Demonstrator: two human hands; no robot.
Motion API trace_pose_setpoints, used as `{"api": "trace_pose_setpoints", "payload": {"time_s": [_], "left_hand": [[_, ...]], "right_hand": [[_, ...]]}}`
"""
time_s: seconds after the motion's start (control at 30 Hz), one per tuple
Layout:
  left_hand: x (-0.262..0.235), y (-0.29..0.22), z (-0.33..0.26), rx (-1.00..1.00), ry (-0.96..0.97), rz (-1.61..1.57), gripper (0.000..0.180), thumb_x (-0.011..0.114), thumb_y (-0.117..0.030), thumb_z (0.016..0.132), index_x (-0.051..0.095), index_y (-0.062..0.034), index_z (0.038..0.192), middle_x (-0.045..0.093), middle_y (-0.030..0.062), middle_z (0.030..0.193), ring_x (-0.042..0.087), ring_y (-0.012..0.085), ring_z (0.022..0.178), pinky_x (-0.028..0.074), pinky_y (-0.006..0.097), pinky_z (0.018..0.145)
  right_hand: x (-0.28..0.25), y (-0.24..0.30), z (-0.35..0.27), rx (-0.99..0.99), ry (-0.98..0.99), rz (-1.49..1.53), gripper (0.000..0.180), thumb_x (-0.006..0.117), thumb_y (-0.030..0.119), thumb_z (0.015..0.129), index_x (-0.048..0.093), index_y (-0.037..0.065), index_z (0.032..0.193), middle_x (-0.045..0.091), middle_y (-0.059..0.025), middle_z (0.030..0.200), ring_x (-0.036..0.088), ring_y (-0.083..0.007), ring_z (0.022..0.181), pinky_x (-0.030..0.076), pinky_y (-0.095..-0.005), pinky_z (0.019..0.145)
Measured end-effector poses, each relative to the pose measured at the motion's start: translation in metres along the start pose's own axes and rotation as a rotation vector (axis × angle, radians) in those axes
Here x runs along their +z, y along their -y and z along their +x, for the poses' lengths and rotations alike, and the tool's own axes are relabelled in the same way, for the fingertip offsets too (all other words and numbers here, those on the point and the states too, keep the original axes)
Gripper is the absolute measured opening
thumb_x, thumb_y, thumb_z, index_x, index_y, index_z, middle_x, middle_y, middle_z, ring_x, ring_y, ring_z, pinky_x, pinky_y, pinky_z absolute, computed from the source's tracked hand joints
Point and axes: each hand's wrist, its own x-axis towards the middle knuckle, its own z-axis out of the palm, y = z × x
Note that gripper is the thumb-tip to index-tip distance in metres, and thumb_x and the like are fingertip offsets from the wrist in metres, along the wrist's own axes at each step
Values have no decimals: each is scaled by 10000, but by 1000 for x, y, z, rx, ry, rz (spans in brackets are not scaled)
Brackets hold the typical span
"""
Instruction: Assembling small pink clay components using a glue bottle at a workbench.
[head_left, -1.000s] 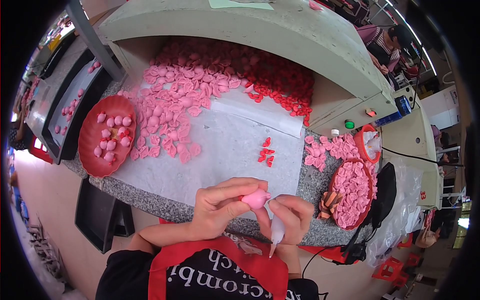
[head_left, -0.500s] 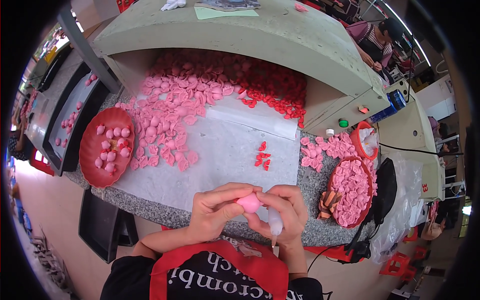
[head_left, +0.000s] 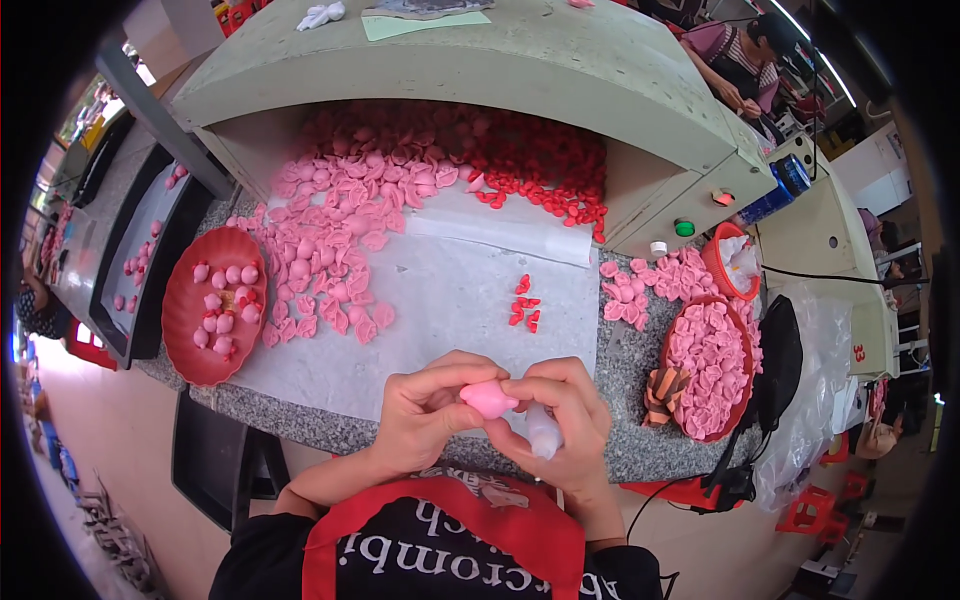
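Observation:
My left hand (head_left: 425, 415) and my right hand (head_left: 563, 420) meet just above the near edge of the granite table (head_left: 625, 375). Between their fingertips they pinch a small pink bud-shaped piece (head_left: 488, 399). My right hand also grips a small white squeeze bottle (head_left: 545, 436) in its palm, nozzle pointing down. A few small red petals (head_left: 525, 303) lie on the white sheet (head_left: 450, 290) just beyond my hands. A big heap of pink petals (head_left: 340, 230) covers the left and back of the sheet, with red petals (head_left: 545, 175) at the back.
A red tray (head_left: 185, 335) at left holds several finished pink buds. A red bowl (head_left: 745, 345) at right is full of pink petals, more loose ones beside it. Black trays (head_left: 150, 255) stand far left. A green machine housing (head_left: 560, 70) arches over the table. Another person works at upper right.
My hands have closed together around the pink piece and risen a little toward the table; the white bottle has been drawn up from hanging below into my right palm.

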Motion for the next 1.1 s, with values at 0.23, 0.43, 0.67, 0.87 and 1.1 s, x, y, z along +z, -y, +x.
{"api": "trace_pose_setpoints", "payload": {"time_s": [0.23, 0.43, 0.67, 0.87, 1.1], "left_hand": [[-6, 3, 0, 45, 93, -32, 297, 594, -54, 789, 537, 46, 1063, 521, 178, 1059, 526, 223, 977, 437, 328, 833], [-1, 1, 2, 69, 57, 118, 324, 631, -184, 783, 555, 7, 1033, 531, 178, 993, 547, 246, 912, 448, 346, 791], [-7, 2, 3, 58, 76, 153, 292, 609, -70, 774, 558, 30, 1044, 534, 171, 1018, 545, 227, 931, 462, 308, 773], [-2, -4, 4, -3, 33, 175, 313, 624, -35, 746, 573, 28, 1048, 543, 154, 1028, 549, 209, 940, 471, 288, 772], [-4, -8, 6, 6, 129, 348, 293, 608, -52, 767, 582, 3, 1054, 557, 163, 1018, 554, 240, 957, 457, 321, 817]], "right_hand": [[3, -3, -13, 343, -69, 486, 246, 744, -29, 568, 592, 15, 756, 559, -75, 750, 548, -130, 659, 424, -229, 572], [1, -7, -12, 355, -90, 524, 212, 736, -42, 566, 608, 3, 729, 578, -89, 733, 554, -148, 656, 425, -237, 572], [4, -11, -15, 307, -100, 466, 217, 726, -47, 580, 598, -7, 751, 574, -98, 743, 557, -152, 644, 438, -244, 571], [14, -9, -23, 499, -143, 774, 250, 739, -25, 605, 582, 6, 797, 569, -75, 785, 547, -122, 676, 440, -225, 577], [20, -20, -32, 364, -199, 606, 281, 767, 2, 574, 575, 14, 779, 567, -78, 782, 540, -138, 692, 438, -245, 585]]}}
